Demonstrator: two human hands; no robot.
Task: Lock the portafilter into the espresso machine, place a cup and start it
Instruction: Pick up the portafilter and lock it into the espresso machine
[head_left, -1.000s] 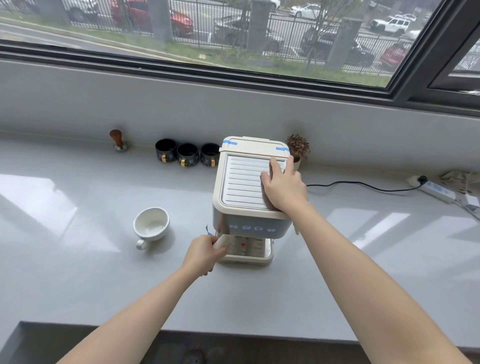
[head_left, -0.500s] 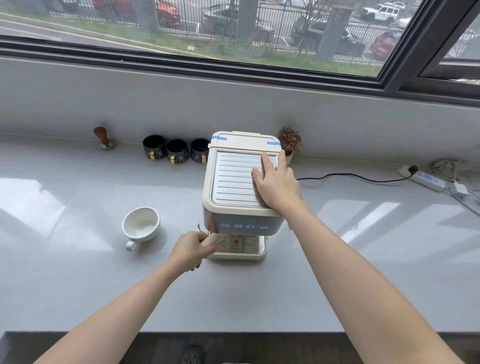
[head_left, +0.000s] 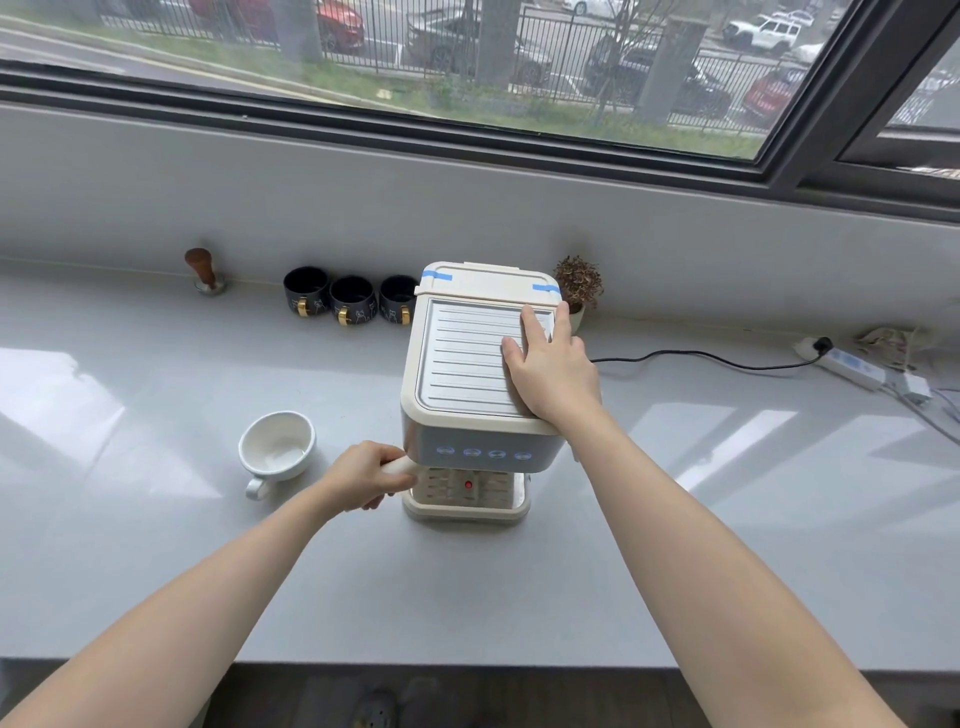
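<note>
We're seeing two bare forearms, no sleeves, left hand (head_left: 366, 475) and right hand (head_left: 551, 366) without rings or gloves.

Bright daylight from the window (head_left: 467, 78) glares off the counter (head_left: 156, 374); wide-angle edges bend.

Portafilter (head_left: 402, 466) basket hidden under machine (head_left: 467, 364)

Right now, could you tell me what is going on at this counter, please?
A person is fitting the portafilter into the espresso machine. The left hand grips the portafilter handle under the machine's front, while the right hand presses flat on the ridged top. The white cup stands on the counter left of the machine, not yet on the drip tray.
</note>
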